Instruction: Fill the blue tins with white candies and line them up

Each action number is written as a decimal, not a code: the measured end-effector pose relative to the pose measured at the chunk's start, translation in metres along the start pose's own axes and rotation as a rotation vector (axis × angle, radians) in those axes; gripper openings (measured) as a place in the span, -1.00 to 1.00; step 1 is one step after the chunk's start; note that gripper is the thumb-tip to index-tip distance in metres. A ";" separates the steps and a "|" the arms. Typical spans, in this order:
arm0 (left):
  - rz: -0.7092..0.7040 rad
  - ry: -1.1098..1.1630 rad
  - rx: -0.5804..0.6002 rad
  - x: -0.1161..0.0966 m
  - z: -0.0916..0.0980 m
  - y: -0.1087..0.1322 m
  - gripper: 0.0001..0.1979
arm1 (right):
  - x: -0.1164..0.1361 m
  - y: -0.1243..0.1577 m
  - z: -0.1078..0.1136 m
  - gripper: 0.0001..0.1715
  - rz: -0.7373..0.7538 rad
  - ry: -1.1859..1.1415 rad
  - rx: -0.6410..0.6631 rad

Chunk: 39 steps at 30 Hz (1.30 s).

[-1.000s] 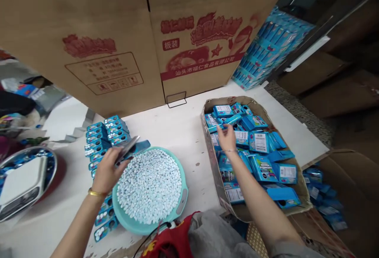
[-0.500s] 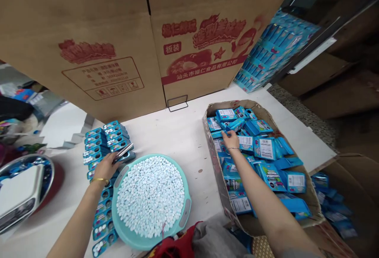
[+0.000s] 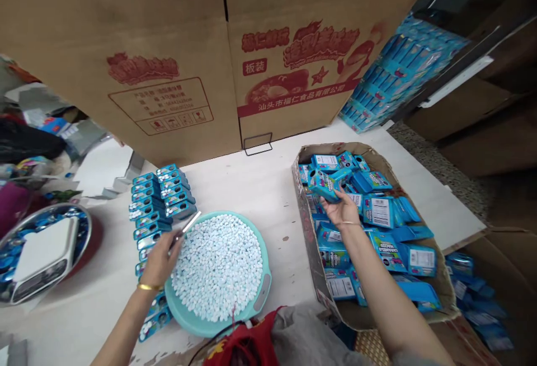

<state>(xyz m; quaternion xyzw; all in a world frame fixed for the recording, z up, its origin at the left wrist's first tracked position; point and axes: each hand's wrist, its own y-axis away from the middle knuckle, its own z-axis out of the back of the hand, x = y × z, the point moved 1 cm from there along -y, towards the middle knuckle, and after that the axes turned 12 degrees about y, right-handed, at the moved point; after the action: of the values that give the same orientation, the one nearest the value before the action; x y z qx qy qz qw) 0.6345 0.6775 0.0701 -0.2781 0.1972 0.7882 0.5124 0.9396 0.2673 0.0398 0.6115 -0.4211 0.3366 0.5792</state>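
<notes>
My left hand [image 3: 161,261] is closed on a thin metal scoop [image 3: 187,225] whose tip hangs over the left rim of a teal basin [image 3: 263,290] full of small white-blue candies [image 3: 217,265]. My right hand [image 3: 344,211] grips a small blue box [image 3: 325,182], lifted just above the shallow cardboard tray [image 3: 308,243] of loose blue boxes. Filled blue boxes [image 3: 157,197] lie in rows left of the basin.
Two tall cardboard cartons [image 3: 176,58] stand along the back of the white table [image 3: 255,181]. A metal bowl with a white scale [image 3: 42,251] sits at left. Stacked blue packs [image 3: 394,75] lean at back right. More blue boxes lie in a carton [image 3: 474,293] at lower right.
My left hand set a blue box down on the rows and drew back over the basin with the scoop. My right hand picked a blue box up out of the tray.
</notes>
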 end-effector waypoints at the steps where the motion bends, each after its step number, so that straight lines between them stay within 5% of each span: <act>1: -0.010 0.055 0.061 -0.008 -0.004 0.014 -0.63 | 0.001 0.013 0.004 -0.56 -0.020 -0.116 0.099; 5: 0.049 0.136 0.276 -0.036 -0.015 0.075 -0.71 | -0.008 0.069 0.008 -0.73 -0.182 -0.226 0.302; 12: 0.360 -0.155 0.518 -0.069 -0.041 0.153 -0.80 | -0.040 0.155 -0.024 -0.60 -0.370 -0.165 0.435; 15: 0.445 -0.151 0.483 -0.076 -0.075 0.150 -0.82 | -0.055 0.176 -0.037 -0.59 -0.468 -0.129 0.424; 20: 0.415 0.013 0.315 -0.084 -0.131 0.111 -0.84 | -0.071 0.182 -0.034 -0.69 -0.455 -0.089 0.450; 24: 0.381 0.083 0.231 -0.085 -0.157 0.088 -0.79 | -0.070 0.185 -0.028 -0.66 -0.428 -0.091 0.468; 32: 0.286 0.209 0.130 -0.064 -0.154 0.098 -0.72 | -0.064 0.198 -0.026 -0.39 -0.374 0.114 0.638; 36: 0.246 0.237 0.112 -0.062 -0.148 0.094 -0.75 | -0.068 0.192 -0.028 -0.45 -0.107 0.272 0.566; 39: 0.144 0.285 0.112 -0.066 -0.122 0.093 -0.74 | -0.070 0.186 -0.025 -0.47 0.161 0.479 0.541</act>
<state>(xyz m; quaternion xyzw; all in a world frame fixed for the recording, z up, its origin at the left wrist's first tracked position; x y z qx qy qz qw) 0.5988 0.5215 0.0206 -0.3432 0.3307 0.7633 0.4362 0.7439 0.3057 0.0588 0.6113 -0.2162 0.6138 0.4505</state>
